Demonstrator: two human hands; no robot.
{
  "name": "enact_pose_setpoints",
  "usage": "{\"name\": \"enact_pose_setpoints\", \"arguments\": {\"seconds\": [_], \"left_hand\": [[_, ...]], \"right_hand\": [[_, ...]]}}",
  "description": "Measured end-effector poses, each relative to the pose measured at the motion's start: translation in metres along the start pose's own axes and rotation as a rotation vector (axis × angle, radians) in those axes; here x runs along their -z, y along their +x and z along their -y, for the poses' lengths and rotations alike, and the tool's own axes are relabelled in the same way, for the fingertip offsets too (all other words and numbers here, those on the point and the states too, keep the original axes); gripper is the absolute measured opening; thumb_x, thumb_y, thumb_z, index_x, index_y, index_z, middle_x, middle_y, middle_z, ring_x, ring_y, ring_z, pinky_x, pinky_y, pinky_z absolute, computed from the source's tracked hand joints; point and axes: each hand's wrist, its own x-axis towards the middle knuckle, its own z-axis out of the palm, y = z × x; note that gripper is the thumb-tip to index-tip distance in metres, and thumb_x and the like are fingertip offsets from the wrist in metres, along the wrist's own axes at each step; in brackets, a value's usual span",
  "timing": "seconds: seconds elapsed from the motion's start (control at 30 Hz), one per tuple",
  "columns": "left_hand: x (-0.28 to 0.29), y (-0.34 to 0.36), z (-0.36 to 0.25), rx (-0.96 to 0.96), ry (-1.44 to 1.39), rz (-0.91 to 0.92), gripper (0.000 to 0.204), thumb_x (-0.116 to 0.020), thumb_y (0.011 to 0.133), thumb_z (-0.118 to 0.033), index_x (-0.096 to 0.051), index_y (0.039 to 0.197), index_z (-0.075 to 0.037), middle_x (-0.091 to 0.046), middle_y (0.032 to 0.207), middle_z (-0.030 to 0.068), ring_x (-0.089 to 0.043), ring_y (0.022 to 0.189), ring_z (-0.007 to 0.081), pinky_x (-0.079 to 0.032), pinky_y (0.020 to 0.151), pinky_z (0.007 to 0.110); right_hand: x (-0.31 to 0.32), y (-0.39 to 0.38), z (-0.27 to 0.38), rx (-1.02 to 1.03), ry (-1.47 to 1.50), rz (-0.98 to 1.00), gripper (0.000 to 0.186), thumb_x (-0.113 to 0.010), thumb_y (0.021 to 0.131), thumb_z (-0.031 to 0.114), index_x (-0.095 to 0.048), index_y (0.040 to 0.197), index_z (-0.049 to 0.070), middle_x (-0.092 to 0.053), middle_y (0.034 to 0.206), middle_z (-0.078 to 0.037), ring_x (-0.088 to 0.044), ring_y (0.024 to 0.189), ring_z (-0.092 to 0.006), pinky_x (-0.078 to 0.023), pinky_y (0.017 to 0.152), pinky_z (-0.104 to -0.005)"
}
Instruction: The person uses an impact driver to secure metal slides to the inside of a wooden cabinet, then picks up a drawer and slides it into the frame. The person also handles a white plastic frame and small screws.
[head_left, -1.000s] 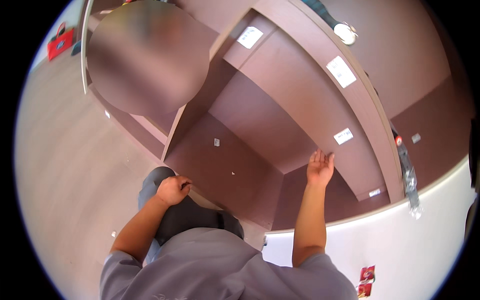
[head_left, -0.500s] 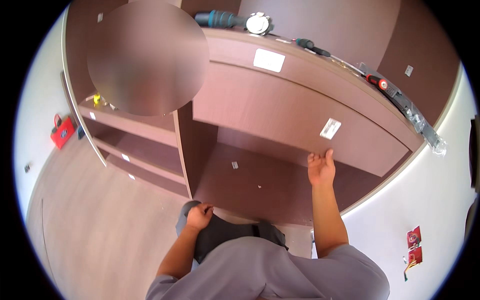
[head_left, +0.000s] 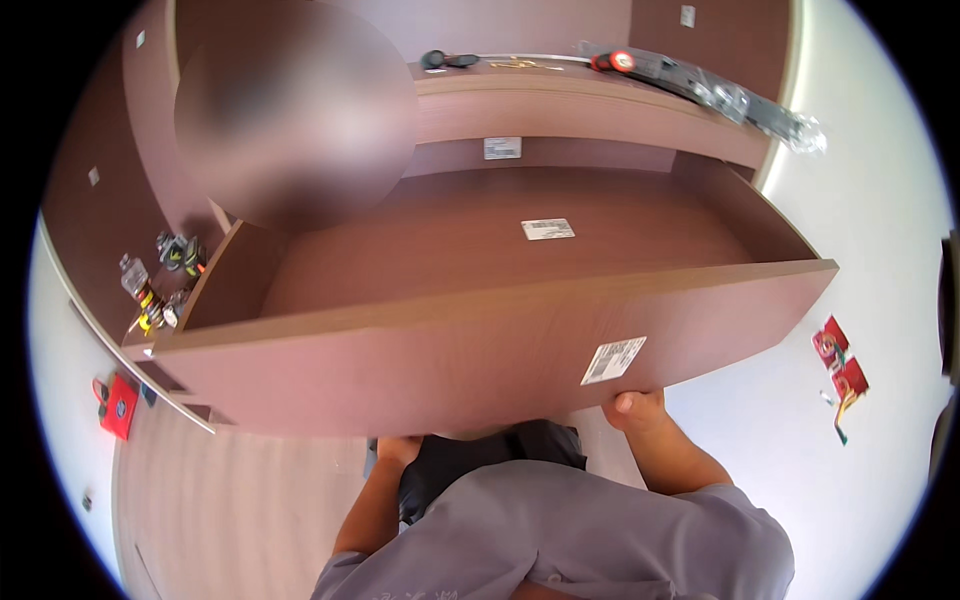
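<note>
A large brown wooden drawer (head_left: 480, 360) stands pulled out in front of me, its front panel facing me with a white label near the lower right. My right hand (head_left: 635, 408) grips the panel's lower edge just below that label, thumb showing and fingers hidden behind the wood. My left hand (head_left: 398, 448) reaches up under the panel's lower edge left of centre. Only its wrist end shows, so its grip is hidden. The drawer's inside (head_left: 480, 250) holds nothing but a white sticker.
The brown cabinet top (head_left: 560, 100) behind the drawer carries a black tool, a red-and-black tape measure (head_left: 612, 62) and bagged metal slide rails (head_left: 730, 95). Small tools (head_left: 165, 285) lie on a shelf at left. Red packets (head_left: 840, 365) lie on the white floor at right.
The view has swung toward the cabinet front, and the drawer now stands much closer and pulled out. My right hand moved from flat on the panel to its lower edge; my left hand rose under it.
</note>
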Motion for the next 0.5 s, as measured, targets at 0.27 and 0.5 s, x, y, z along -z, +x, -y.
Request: {"name": "enact_pose_setpoints", "arguments": {"seconds": [0.27, 0.5], "left_hand": [[-0.003, -0.001, 0.004, -0.29, 0.175, -0.171, 0.025, -0.068, 0.091, -0.028, -0.076, 0.107, -0.011, -0.076, 0.094, 0.0131, -0.073, 0.089, 0.0347, -0.058, 0.083, 0.044], [0.006, 0.0, -0.007, -0.315, 0.196, -0.164, 0.025, -0.068, 0.091, -0.028, -0.076, 0.107, -0.011, -0.076, 0.093, 0.0131, -0.073, 0.089, 0.0347, -0.058, 0.083, 0.044]], "right_hand": [[-0.008, -0.038, 0.029, 0.059, -0.103, 0.126, 0.067, -0.089, 0.076, 0.017, -0.059, 0.134, 0.001, -0.067, 0.129, -0.011, -0.06, 0.121, -0.0214, -0.046, 0.098, -0.036], [0.028, -0.015, 0.014, 0.286, -0.236, 0.414, 0.066, -0.089, 0.078, 0.019, -0.06, 0.133, 0.0, -0.065, 0.133, -0.01, -0.061, 0.12, -0.0226, -0.049, 0.096, -0.0425]]}}
